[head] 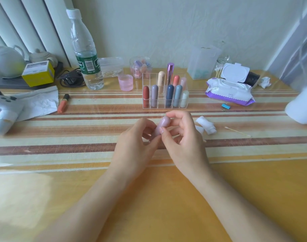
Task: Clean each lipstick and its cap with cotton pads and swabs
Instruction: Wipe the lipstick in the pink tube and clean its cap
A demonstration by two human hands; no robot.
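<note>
I hold a pale pink lipstick [160, 125], tilted, round end up and away from me, crumpled white cotton pads [207, 126] and a thin swab [237, 131] lying to its right

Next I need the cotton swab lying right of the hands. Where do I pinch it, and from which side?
Pinch the cotton swab at mid-stick, coming straight down from above with the pinch set across its length. It lies flat on the table, thin, with nothing touching it, and gripping the stick should keep the cotton tip clean.
</note>
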